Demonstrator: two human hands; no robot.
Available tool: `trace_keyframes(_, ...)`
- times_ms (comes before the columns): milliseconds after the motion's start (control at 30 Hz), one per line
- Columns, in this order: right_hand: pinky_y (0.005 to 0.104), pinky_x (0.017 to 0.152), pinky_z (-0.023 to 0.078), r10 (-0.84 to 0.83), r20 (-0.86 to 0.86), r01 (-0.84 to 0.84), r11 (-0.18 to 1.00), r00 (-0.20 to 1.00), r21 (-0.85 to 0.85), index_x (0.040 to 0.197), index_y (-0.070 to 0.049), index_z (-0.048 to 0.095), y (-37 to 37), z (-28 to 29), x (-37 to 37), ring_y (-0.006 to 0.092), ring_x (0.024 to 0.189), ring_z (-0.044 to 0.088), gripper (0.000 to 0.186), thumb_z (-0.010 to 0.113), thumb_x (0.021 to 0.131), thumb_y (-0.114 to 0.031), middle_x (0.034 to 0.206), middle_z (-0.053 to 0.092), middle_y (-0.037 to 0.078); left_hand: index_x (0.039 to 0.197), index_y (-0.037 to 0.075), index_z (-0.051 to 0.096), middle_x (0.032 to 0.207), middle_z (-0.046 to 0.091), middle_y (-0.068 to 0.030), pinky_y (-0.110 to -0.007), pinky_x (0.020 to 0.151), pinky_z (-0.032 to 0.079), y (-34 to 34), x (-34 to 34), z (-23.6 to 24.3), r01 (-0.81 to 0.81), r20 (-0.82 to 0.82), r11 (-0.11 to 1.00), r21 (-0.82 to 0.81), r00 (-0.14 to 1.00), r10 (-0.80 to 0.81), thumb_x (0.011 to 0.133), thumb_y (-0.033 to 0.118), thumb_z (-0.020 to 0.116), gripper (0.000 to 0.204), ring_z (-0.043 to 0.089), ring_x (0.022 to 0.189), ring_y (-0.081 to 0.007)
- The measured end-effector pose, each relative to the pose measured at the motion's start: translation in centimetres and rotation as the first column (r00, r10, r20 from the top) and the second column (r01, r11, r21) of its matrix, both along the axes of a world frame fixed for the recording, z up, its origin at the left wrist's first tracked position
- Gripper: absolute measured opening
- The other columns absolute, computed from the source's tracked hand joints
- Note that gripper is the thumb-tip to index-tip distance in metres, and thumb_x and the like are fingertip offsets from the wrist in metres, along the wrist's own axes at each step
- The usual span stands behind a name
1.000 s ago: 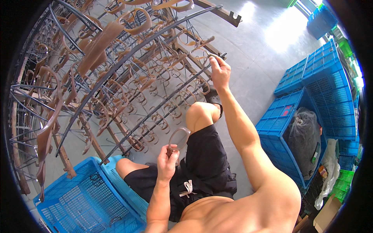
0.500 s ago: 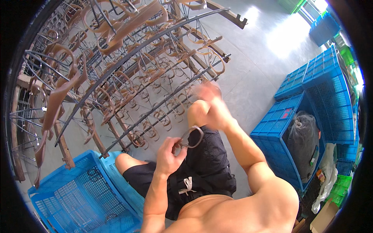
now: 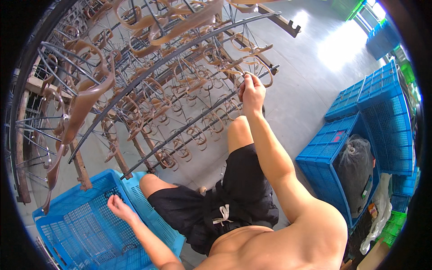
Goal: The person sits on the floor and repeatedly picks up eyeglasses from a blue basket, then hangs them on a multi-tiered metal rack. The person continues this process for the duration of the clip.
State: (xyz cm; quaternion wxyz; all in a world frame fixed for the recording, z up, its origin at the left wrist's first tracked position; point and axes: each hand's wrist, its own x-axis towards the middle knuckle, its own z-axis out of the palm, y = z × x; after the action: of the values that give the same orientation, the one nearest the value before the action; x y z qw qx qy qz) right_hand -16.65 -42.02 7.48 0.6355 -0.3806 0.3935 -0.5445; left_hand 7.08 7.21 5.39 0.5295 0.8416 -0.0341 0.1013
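My right hand (image 3: 253, 92) is closed on a brown eyeglass frame (image 3: 270, 77) at the near right end of a dark rack bar. Its fingertips pinch the frame's inner side. Low on the left, my left hand (image 3: 120, 208) hovers over a blue plastic crate (image 3: 41, 218), fingers slightly apart, with nothing visible in them. A few dark, thin-rimmed pieces (image 3: 130, 246) lie in that crate, too small to make out well. Many more brown eyeglass frames (image 3: 85, 105) hang on the wire prongs of the rack (image 3: 180, 54).
A light blue crate (image 3: 153, 191) stands between the blue crate and my leg. Stacked blue crates (image 3: 319, 141) rise on the right, one with a dark plastic-wrapped bundle (image 3: 353, 175) in it. Wooden rack arms (image 3: 283, 20) jut out over the grey floor (image 3: 297, 67).
My left hand has moved left and down from my lap to over the blue crate, and the eyeglass frame it held no longer shows there. My right hand has risen to the rack bar.
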Motion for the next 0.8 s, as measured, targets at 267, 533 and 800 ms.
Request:
trace_keyframes(267,0.021,0.034,0.025,0.086,0.016,-0.087,0.985,0.996,0.147,0.087,-0.005,0.057,-0.9,0.6,-0.2,0.0061,0.04,0.038,0.012,0.051,0.09,-0.014,0.055,0.046,-0.002,0.098,-0.005,0.056,0.097,0.061,-0.0204,-0.042,0.08,0.045,15.8,5.2,-11.4,0.066,-0.441,0.745,0.664,0.839,0.318,0.082,0.027,0.055,0.036,0.058,0.086,-0.0329)
trace_keyframes(533,0.0208,0.038,0.028,0.125,-0.107,-0.128,0.992,0.986,-0.017,0.09,-0.002,0.062,0.4,0.1,0.1,0.0034,0.043,0.037,0.017,0.054,0.089,-0.017,0.056,0.045,-0.004,0.102,-0.004,0.056,0.099,0.061,-0.0213,-0.043,0.081,0.045,21.8,3.7,-18.6,0.266,-0.614,0.663,0.7,0.699,0.367,0.082,0.029,0.055,0.039,0.058,0.089,-0.0342)
trace_keyframes(800,0.0201,0.044,0.03,-0.086,-0.473,-0.083,0.942,0.877,-0.324,0.099,-0.003,0.066,0.7,-0.6,0.0,0.0016,0.051,0.038,0.02,0.057,0.088,-0.018,0.058,0.047,-0.007,0.106,-0.004,0.056,0.101,0.061,-0.0221,-0.044,0.082,0.045,23.0,3.5,-19.4,0.253,-0.637,0.716,0.651,0.695,0.334,0.082,0.03,0.055,0.041,0.057,0.093,-0.0355)
